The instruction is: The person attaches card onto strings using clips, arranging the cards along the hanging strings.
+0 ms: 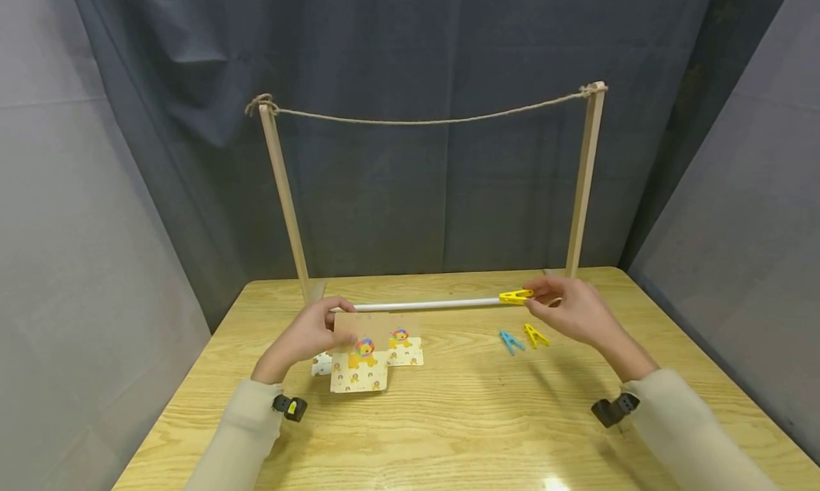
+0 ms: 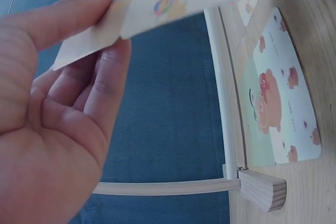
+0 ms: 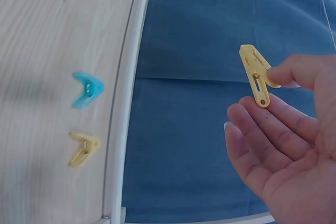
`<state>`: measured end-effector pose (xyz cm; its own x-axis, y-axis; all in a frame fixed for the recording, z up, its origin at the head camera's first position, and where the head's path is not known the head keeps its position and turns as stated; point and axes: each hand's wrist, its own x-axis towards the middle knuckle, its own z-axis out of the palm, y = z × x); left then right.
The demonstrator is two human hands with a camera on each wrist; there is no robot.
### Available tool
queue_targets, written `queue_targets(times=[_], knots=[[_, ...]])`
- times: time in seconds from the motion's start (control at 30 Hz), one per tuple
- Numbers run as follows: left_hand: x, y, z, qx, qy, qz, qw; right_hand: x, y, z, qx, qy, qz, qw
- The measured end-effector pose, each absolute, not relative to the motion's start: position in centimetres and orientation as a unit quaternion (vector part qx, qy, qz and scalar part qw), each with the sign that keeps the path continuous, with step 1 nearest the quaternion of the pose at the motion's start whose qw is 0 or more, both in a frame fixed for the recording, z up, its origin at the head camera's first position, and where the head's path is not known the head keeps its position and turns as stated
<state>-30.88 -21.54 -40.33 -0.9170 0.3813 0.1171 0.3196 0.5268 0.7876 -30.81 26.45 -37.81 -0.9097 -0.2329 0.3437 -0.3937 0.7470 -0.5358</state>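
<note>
In the head view my left hand [image 1: 315, 332] pinches a card [image 1: 360, 373] printed with a cartoon lion, raised off the table. Its thumb lies on the printed face, with the fingers behind, as the left wrist view also shows. Partly covered by it in the head view are a lion-printed card [image 1: 406, 352] and the edge of another card [image 1: 322, 364]. A bear-printed card [image 2: 270, 103] lies on the table in the left wrist view. My right hand [image 1: 570, 312] pinches a yellow clothespin [image 3: 257, 77] by its handle end, in the air above the table's far part.
A twine line [image 1: 423, 122] sags between two wooden posts [image 1: 285, 192] at the table's back. A white bar [image 1: 435, 304] runs low between them. One blue clothespin [image 1: 511, 341] and one yellow clothespin [image 1: 535, 335] lie on the wooden table [image 1: 461, 420] near my right hand.
</note>
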Motion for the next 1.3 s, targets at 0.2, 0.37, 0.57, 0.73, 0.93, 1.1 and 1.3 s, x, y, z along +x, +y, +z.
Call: queue_targets(times=[0.2, 0.37, 0.57, 0.73, 0.93, 1.1, 1.3], knots=[[-31.1, -21.4, -39.9, 0.181, 0.855, 0.485, 0.031, -31.2, 25.5, -36.9, 0.176, -0.921, 0.323, 0.131], [-31.1, -21.3, -39.4, 0.165, 0.859, 0.484, -0.005, -31.4, 24.7, -36.0, 0.186, -0.916, 0.326, 0.14], [-31.6, -21.4, -38.5, 0.156, 0.866, 0.471, -0.068, -31.6, 23.8, -34.7, 0.199, -0.909, 0.331, 0.159], [-32.2, -21.2, -37.4, 0.146, 0.849, 0.497, -0.107, -32.0, 22.9, -33.2, 0.201, -0.903, 0.339, 0.171], [-32.9, -20.8, -35.8, 0.127, 0.834, 0.519, -0.14, -32.7, 21.9, -31.3, 0.204, -0.902, 0.34, 0.173], [-33.6, -20.5, -34.5, 0.123, 0.825, 0.526, -0.167, -33.4, 21.0, -29.6, 0.204, -0.897, 0.349, 0.179], [-34.3, -20.0, -32.1, 0.12, 0.813, 0.538, -0.188, -34.4, 19.7, -27.4, 0.208, -0.887, 0.367, 0.186]])
